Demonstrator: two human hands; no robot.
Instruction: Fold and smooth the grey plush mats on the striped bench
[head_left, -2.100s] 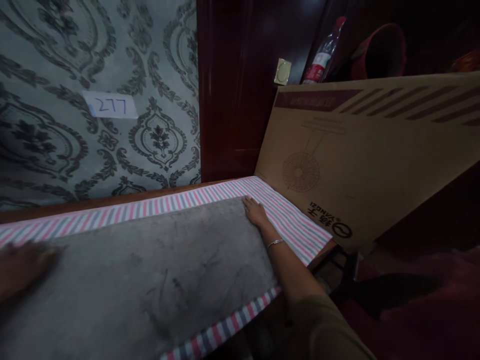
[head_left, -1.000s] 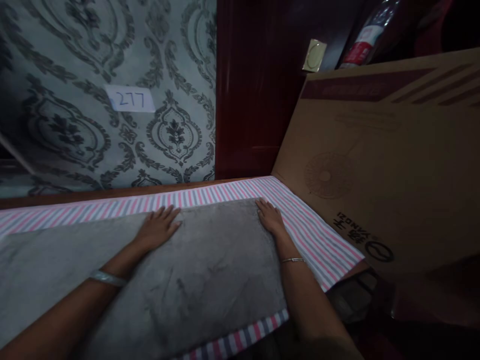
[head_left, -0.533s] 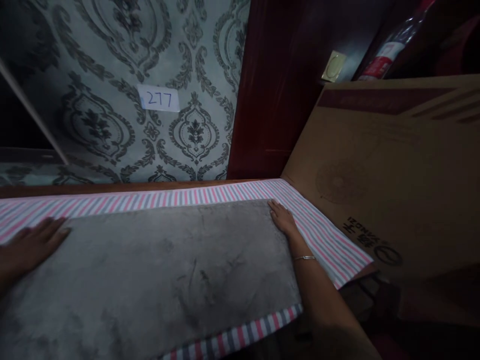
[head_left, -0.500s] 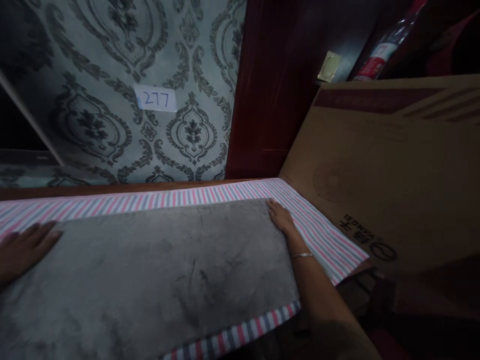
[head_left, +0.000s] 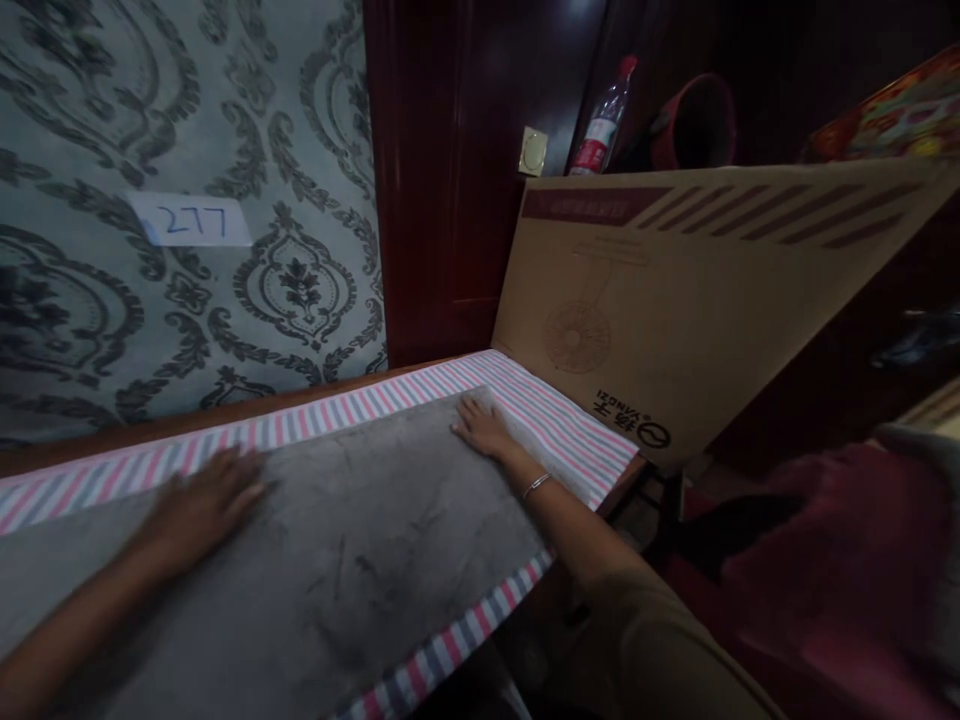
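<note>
A grey plush-looking cloth [head_left: 375, 520] lies spread over a pink, grey and white striped cloth [head_left: 555, 410], whose border shows along the back, right and front. My right hand [head_left: 481, 425] rests flat on the grey cloth near its far right corner, fingers stretched out, a thin bracelet on the wrist. Farther left, my left hand [head_left: 206, 500] is over the grey cloth's back edge, fingers apart and slightly blurred. Neither hand grips anything. The near left part of the grey cloth runs out of view.
A large cardboard box [head_left: 600, 290] stands upright along the right end. Behind it are a plastic bottle [head_left: 600, 125] and a red round container [head_left: 697, 125]. Patterned wallpaper with a "277" paper [head_left: 196, 220] backs the table. Dark red fabric [head_left: 840, 560] lies at the lower right.
The view has swung right. My left hand has moved right along the grey cloth's back edge. My right hand stays at the far right corner, with more striped cloth beyond it.
</note>
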